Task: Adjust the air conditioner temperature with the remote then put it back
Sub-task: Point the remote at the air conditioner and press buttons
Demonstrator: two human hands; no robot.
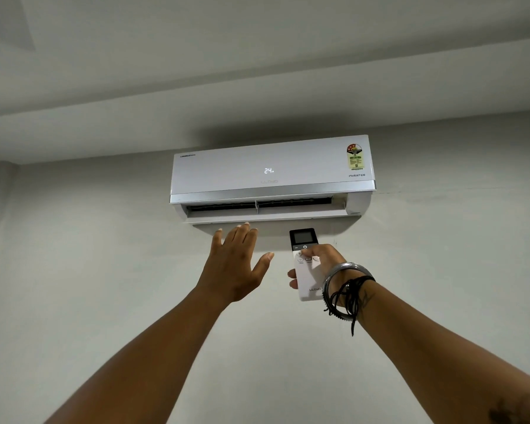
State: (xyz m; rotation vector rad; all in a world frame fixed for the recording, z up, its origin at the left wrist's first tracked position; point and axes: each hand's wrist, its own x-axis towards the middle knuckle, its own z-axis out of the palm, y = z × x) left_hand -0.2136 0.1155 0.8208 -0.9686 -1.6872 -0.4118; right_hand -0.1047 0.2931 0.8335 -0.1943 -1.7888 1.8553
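Note:
A white wall-mounted air conditioner [271, 175] hangs high on the wall, its display reading 24 and its lower flap open. My right hand [322, 264] holds a white remote [306, 267] with a dark screen at its top, pointed up at the unit, thumb resting on the buttons below the screen. My left hand [236, 267] is raised beside it, palm toward the unit, fingers spread and holding nothing, just below the flap.
A plain grey-white wall [441, 255] surrounds the unit and the ceiling [257, 56] slopes overhead. A metal bangle and black threads [346, 289] circle my right wrist.

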